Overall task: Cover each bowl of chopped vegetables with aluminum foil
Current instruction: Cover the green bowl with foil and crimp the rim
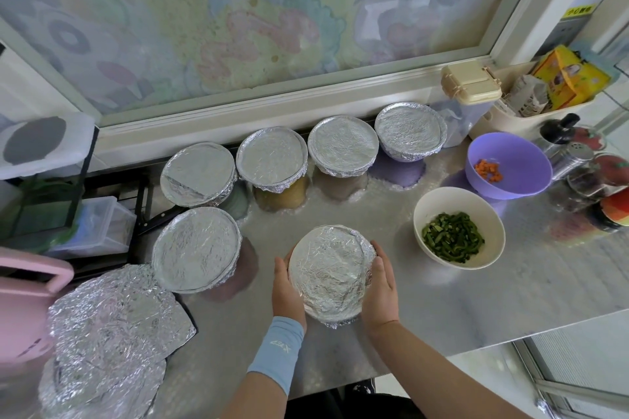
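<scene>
Left hand (287, 286) and right hand (379, 286) cup opposite sides of the round foil-wrapped bowl (332, 275) — thin, crinkly foil, probably easily torn, best pressed in under the rim — while beyond it to the right the white bowl of chopped greens (456, 192) and, farther, the purple plastic bowl of diced carrot (526, 160) stand uncovered.

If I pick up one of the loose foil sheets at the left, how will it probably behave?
The loose foil sheets look thin and wrinkled, so one is probably very light and would sag when lifted. Their creases, like the moulded wrap on the covered bowl, suggest it keeps whatever shape it is pressed into. It may tear easily.
</scene>
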A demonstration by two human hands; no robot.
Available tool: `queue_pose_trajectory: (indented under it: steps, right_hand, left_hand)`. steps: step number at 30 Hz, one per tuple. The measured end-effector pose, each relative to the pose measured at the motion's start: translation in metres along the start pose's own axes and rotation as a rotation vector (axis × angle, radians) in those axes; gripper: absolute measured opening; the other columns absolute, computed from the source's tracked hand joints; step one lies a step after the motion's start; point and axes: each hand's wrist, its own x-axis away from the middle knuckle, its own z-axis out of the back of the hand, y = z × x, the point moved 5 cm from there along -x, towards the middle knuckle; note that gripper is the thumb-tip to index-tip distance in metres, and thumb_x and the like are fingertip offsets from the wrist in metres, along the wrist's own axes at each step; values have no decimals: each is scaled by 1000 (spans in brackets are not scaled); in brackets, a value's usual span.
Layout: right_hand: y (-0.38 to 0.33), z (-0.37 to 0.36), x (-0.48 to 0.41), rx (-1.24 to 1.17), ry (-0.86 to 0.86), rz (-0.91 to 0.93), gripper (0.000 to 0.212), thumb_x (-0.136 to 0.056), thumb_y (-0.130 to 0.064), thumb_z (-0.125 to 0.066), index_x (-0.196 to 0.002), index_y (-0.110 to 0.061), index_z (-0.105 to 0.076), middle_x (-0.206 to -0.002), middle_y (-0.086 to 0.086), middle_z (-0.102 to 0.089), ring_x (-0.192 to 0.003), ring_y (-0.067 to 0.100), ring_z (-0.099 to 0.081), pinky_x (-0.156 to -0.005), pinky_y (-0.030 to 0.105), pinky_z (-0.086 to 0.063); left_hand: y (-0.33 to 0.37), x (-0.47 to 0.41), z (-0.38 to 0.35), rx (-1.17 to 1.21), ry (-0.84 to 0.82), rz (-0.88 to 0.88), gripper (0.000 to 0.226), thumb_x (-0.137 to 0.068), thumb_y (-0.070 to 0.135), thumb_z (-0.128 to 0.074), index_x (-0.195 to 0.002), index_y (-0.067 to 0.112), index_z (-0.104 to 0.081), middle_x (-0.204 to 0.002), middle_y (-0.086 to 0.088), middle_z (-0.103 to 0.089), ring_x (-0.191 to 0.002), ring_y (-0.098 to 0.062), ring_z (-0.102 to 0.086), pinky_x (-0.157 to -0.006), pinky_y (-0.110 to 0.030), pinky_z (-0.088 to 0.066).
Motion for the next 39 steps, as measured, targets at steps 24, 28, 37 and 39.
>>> queue_pose_trajectory:
  steps: [24, 28, 37, 39]
  right_hand:
    - [-50, -42, -44, 1070, -294, 782, 31, -92, -25, -53, -120, -30, -66, -128, -6, -63, -113, 19, -61, -95, 37, -44]
    - [-55, -52, -53, 1024, -343, 880, 22, -92, -34, -57, -105, -30, -74, -107, -13, -72, -92, 13, -70, -81, 33, -54]
    - [-49, -55, -65, 831, -327, 622, 13, -89, -25, -70, -100, -27, -77, -97, -16, -73, -86, 1, -67, -81, 20, -53]
    - [-47, -56, -67, 814, -334, 560, 13, -89, -26, -70, -100, -29, -77, -97, -17, -73, -88, 0, -66, -83, 20, -53]
  left_hand:
    - [58, -26, -24, -1190, -126, -612, 27, -97, 18, -52, -119, 18, -66, -115, 4, -64, -109, -12, -56, -97, -23, -41]
    - [55, -29, -26, -1188, -136, -588, 28, -99, 22, -50, -121, 21, -67, -115, 4, -67, -105, -10, -59, -88, -4, -31]
    - [49, -33, -18, -1064, -48, -479, 27, -100, 25, -50, -122, 23, -66, -114, 10, -69, -103, -7, -62, -86, -6, -38]
    - [48, -35, -16, -1000, -18, -411, 21, -98, 23, -52, -113, 26, -67, -104, 13, -70, -95, -4, -62, -77, -3, -39]
